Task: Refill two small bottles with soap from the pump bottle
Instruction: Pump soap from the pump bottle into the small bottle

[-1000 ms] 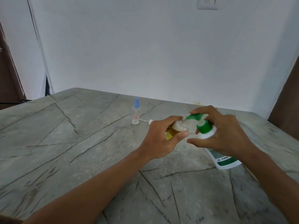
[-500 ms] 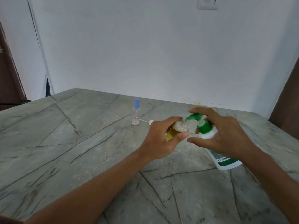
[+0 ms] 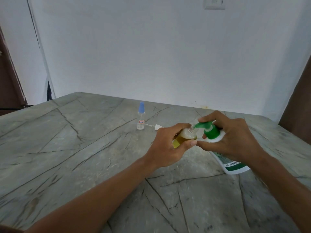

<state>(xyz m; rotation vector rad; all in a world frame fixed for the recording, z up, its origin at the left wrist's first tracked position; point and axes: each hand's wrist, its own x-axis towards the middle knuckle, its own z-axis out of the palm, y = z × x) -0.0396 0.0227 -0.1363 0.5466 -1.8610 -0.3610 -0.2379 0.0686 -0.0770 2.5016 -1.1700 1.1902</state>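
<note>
My left hand (image 3: pixel 165 147) grips a small clear bottle (image 3: pixel 184 137), tilted, holding yellow soap with foam near its open neck. My right hand (image 3: pixel 230 140) is wrapped around the white pump bottle (image 3: pixel 231 163), which leans above the table, with a finger on its green pump head (image 3: pixel 207 127). The pump's spout touches the small bottle's mouth. A second small clear bottle (image 3: pixel 141 118) with a blue cap stands upright farther back on the table. Its contents look clear or nearly empty. A small white sprayer cap with a thin tube (image 3: pixel 157 126) lies beside it.
The grey marbled table (image 3: pixel 75 157) runs to a white wall behind. Its right rear corner is rounded, beside a dark brown panel (image 3: pixel 296 101). A dark door frame (image 3: pixel 8 81) stands at far left.
The pump head has risen and dipped slightly under my right finger. Both hands stay in nearly the same place, with the spout kept at the small bottle's mouth.
</note>
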